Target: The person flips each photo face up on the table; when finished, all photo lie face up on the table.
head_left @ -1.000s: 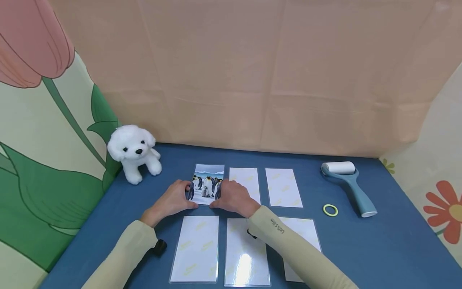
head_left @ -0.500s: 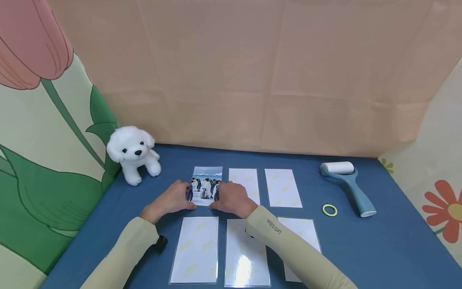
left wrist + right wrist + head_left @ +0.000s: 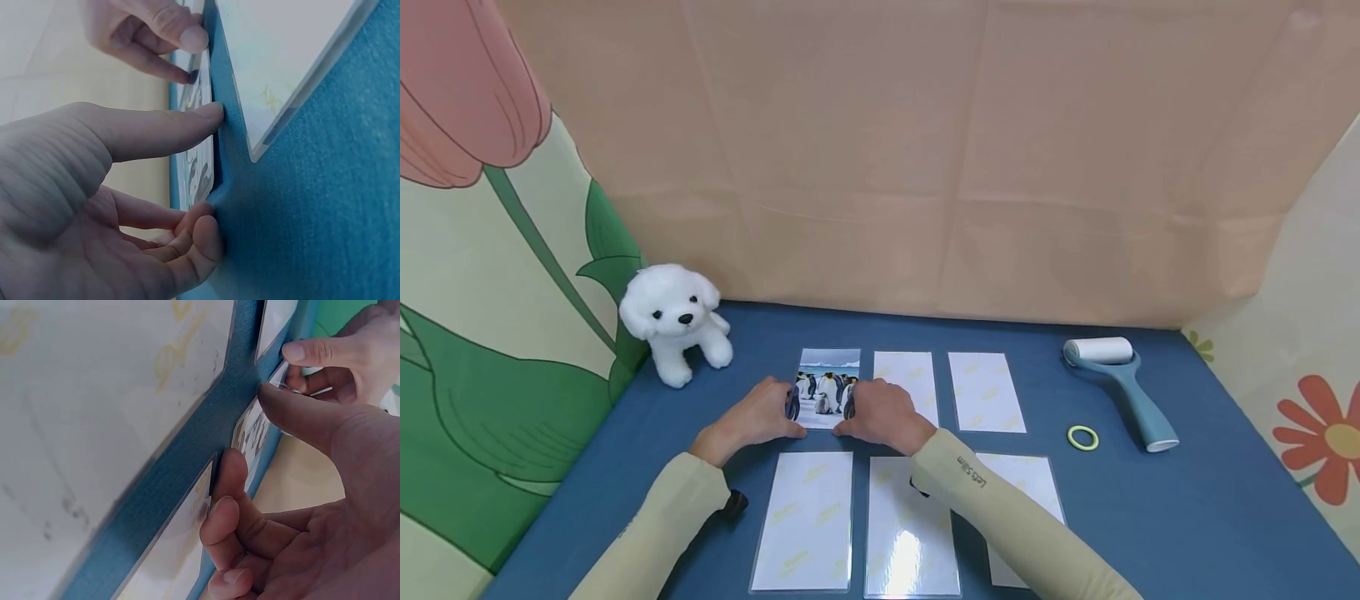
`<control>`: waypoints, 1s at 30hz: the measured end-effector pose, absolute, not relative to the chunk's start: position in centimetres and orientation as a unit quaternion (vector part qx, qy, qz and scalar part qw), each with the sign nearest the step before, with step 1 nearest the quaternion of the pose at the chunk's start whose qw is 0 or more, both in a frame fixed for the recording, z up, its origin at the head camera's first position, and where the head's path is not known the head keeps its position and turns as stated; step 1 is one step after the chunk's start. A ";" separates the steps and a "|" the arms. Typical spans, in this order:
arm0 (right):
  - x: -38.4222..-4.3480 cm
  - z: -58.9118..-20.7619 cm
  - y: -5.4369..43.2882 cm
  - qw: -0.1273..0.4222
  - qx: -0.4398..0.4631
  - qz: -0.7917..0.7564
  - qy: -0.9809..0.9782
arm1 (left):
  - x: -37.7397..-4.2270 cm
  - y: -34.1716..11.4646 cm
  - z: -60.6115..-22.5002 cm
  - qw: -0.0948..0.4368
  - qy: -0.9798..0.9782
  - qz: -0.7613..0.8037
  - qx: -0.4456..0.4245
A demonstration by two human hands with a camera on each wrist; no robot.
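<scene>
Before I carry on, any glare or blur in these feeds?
Head: white glare on the near middle card, a soft shadow beside the roller, the penguin card clear; left wrist: dim and bluish, the penguin card seen nearly edge-on, the upper card washed out; right wrist: dim, the yellow marks on the largest card soft.

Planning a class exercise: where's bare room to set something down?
Bare cloth: right of the right sleeve, nearer than the green ring; a smaller patch separates plush dog and penguin card. Crowded: around left hand, right hand, white cards.
</scene>
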State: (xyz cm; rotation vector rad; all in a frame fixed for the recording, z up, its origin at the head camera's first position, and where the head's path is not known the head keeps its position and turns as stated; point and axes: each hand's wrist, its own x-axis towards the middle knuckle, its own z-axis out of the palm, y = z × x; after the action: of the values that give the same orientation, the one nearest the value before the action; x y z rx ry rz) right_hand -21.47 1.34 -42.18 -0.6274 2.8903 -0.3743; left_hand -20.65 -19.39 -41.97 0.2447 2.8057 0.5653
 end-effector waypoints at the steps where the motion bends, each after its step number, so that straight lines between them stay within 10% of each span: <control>1: -21.5 -42.2 1.4 0.082 -0.208 -0.129 0.966 | -20.6 -19.4 -41.9 0.134 0.968 0.194 0.086; 30: -19.4 -41.9 8.9 -0.057 -0.257 -0.173 0.949 | -18.1 -13.7 -42.8 -0.049 0.963 0.204 0.172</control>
State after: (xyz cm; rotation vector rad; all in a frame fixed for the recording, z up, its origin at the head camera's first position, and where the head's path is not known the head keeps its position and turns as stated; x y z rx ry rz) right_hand -19.35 8.90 -41.86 -0.8387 3.0954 -0.5653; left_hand -18.06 -13.68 -42.81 0.5577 3.1228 0.6605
